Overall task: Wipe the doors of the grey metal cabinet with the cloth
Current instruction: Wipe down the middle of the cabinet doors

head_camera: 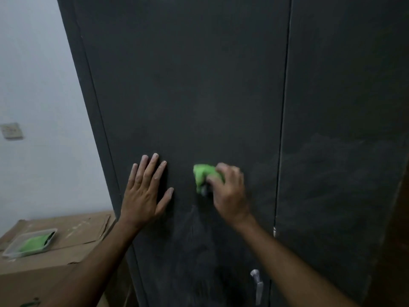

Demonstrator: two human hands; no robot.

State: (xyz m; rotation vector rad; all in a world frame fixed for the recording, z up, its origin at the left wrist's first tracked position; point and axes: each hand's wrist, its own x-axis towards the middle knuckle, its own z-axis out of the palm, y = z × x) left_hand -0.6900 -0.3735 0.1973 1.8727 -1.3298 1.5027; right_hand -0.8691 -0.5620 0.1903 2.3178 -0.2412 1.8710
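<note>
The grey metal cabinet fills most of the view, with a left door (181, 85) and a right door (345, 96) split by a vertical seam. My right hand (230, 191) grips a bunched green cloth (204, 175) and holds it against the lower part of the left door. My left hand (145, 187) lies flat on the same door, fingers spread, just left of the cloth. Pale dusty smears show on the door below the cloth and on the right door. A silver handle (256, 284) sits low near the seam.
A cardboard box (73, 235) stands to the left of the cabinet, carrying a clear plastic tray (13, 247) with another green cloth in it. A pale wall with a switch plate (11, 130) is behind the box.
</note>
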